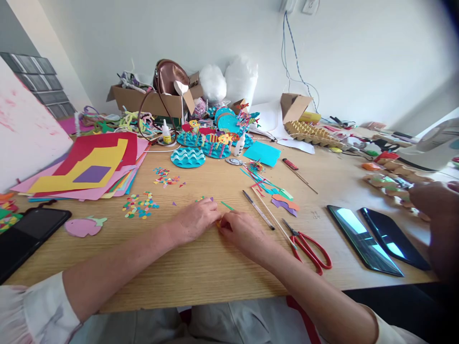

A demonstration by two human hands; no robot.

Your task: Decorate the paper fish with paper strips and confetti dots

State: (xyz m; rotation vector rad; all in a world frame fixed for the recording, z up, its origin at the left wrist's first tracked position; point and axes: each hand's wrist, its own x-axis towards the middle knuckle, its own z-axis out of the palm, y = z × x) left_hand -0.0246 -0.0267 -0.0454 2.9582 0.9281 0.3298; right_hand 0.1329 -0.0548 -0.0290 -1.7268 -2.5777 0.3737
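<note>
My left hand (199, 220) and my right hand (244, 234) meet low over the table's front half, fingers of both bent and closed. Between the fingertips a bit of yellow-orange shows; the fingers cover the rest of it. A thin green strip (226, 205) lies just beyond my right hand, and purple and green scraps peek out past my left. Paper dots (140, 204) are scattered to the left, with small cut bits behind them. Right of my hands lie a pen (258, 209), a thin stick (272, 215) and red-handled scissors (310, 248).
Coloured sheets (89, 167) are stacked at left, near a pink paper fish (84, 227) and a phone (32, 239). Blue wave-decorated discs (188, 157) and glue bottles (239, 145) stand behind. Two more phones (362, 239) lie right, beside another person's blurred hand (435, 205).
</note>
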